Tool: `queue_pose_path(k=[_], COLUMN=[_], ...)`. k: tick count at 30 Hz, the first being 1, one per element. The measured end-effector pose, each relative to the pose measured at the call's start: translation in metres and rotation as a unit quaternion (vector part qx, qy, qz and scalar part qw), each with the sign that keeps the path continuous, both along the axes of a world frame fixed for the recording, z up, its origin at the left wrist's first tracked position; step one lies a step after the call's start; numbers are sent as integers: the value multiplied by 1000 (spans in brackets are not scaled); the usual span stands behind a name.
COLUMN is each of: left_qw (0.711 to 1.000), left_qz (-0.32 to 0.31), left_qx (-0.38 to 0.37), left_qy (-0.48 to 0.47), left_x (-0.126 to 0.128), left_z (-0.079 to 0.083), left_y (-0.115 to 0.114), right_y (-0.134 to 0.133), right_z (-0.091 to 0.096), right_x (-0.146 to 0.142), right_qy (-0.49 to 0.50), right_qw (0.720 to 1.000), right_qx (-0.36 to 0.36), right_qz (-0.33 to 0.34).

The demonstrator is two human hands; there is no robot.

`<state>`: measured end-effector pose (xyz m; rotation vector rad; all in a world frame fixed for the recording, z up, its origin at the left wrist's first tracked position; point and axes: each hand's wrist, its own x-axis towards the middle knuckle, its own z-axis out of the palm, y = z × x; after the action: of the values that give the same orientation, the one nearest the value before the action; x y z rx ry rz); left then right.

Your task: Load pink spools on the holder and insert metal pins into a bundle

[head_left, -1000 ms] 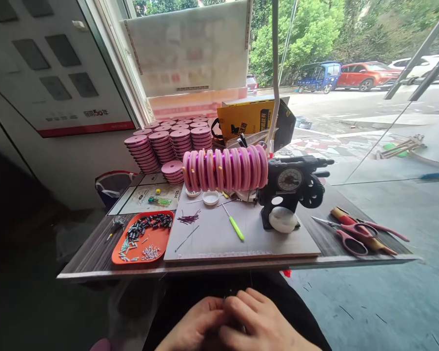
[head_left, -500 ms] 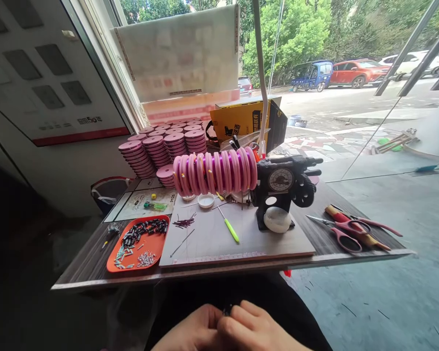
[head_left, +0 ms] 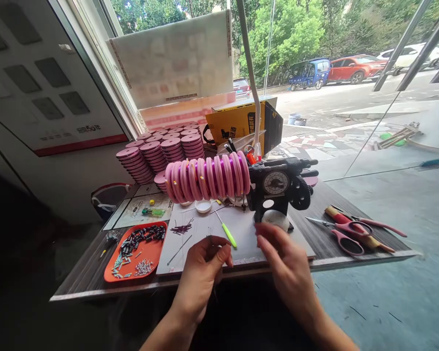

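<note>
Left hand (head_left: 201, 265) over the near edge of the white board (head_left: 247, 246), fingertips together, anything between them too small to tell; right hand (head_left: 290, 263) well apart, before the black machine (head_left: 276, 183); row of pink spools (head_left: 208, 178) at that machine's side; green-handled tool (head_left: 229, 236) lying on the board; orange tray (head_left: 151, 251) beside it, bearing black beads (head_left: 144, 235); scissors (head_left: 336, 226) on the table (head_left: 82, 275).

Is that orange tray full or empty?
Neither: the orange tray is partly filled. Black pieces, pale-green pieces and silvery pieces lie in it, with bare orange between.
</note>
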<state>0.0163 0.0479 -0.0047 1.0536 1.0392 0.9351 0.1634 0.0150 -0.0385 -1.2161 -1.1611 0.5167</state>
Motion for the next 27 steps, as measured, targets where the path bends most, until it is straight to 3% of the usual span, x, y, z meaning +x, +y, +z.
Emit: queue_pose_path(k=[3,8,10,19,27], left_qw=[1000,995,991,978,980], left_qz=[11,9,15,55,109], left_qx=[22,77,107,171,160], left_qy=[11,62,77,110,52], left_x=[5,9,11,16,24], left_z=[1,7,9,10,24], left_y=[4,6,7,13,14], right_y=[18,31,32,24,22], right_z=[1,3,4,1,4], right_x=[-4,-24,-28,-27,-32], right_qy=[206,445,461,405,451], right_qw=[969,882,876,905,876], right_qx=[-101,-64,-50,-51,-57], right_qz=[94,141,133,118,160])
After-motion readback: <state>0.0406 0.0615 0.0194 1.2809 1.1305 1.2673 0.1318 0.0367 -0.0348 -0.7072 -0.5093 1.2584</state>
